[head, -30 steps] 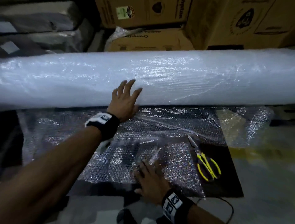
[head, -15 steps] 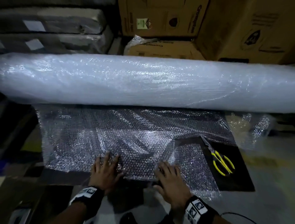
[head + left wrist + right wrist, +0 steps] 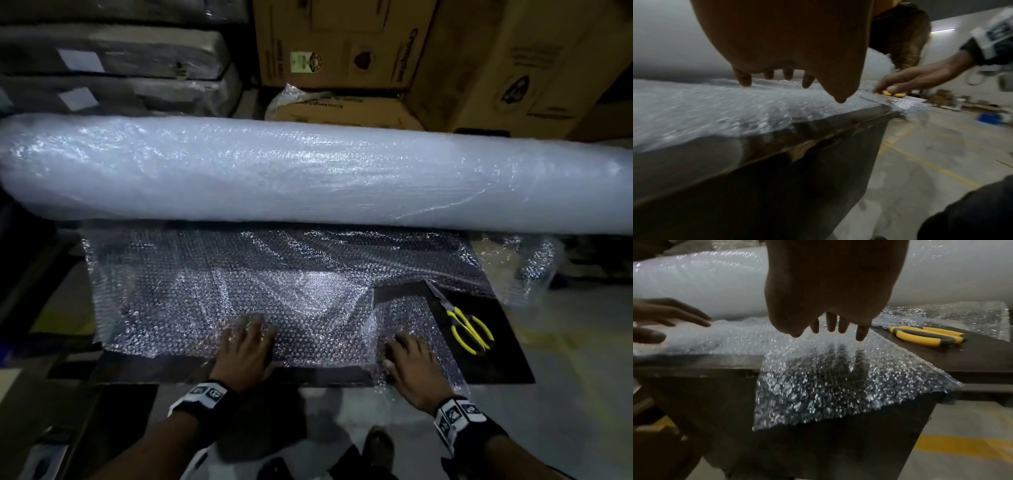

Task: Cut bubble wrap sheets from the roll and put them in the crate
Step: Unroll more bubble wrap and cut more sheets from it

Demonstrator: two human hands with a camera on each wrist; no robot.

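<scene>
Cardboard boxes (image 3: pixel 342 44) stacked at 12 o'clock behind the bubble wrap roll (image 3: pixel 308 171), which spans the dark table (image 3: pixel 496 363). Yellow-handled scissors (image 3: pixel 467 327) lie at 3 o'clock, blades shut. The unrolled sheet (image 3: pixel 239 284), clear and wrinkled, covers the tabletop; its near right corner overhangs the edge. Left hand (image 3: pixel 245 346) and right hand (image 3: pixel 414 365) rest flat on the sheet at 6 o'clock, fingers straight, slightly spread.

The roll (image 3: pixel 308 171) is milky white; the unrolled sheet (image 3: pixel 239 291) is clear, dotted with glinting bubbles. The scissors (image 3: pixel 469 329) have yellow handles with grey inlay — set on a dark bench (image 3: pixel 496 363). Brown cardboard boxes (image 3: pixel 479 61) behind — black print.
</scene>
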